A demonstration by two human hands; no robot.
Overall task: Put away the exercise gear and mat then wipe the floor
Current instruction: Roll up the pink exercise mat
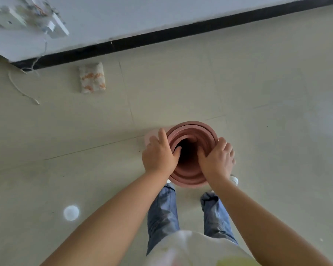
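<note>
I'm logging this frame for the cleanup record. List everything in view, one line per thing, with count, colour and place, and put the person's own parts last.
rolled mat: one, pink, standing on end on the floor in front of the feet, loosely coiled, open centre facing up
folded cloth: one, white with orange print, on the floor near the baseboard, upper left
cord: one, white, trailing on the floor at far left
baseboard: one, black strip, along the foot of the wall
wall: white, across the top
floor: pale beige tiles
left hand: one, gripping the roll's left rim
right hand: one, gripping the right rim
legs: two, in blue jeans, bottom centre
</note>
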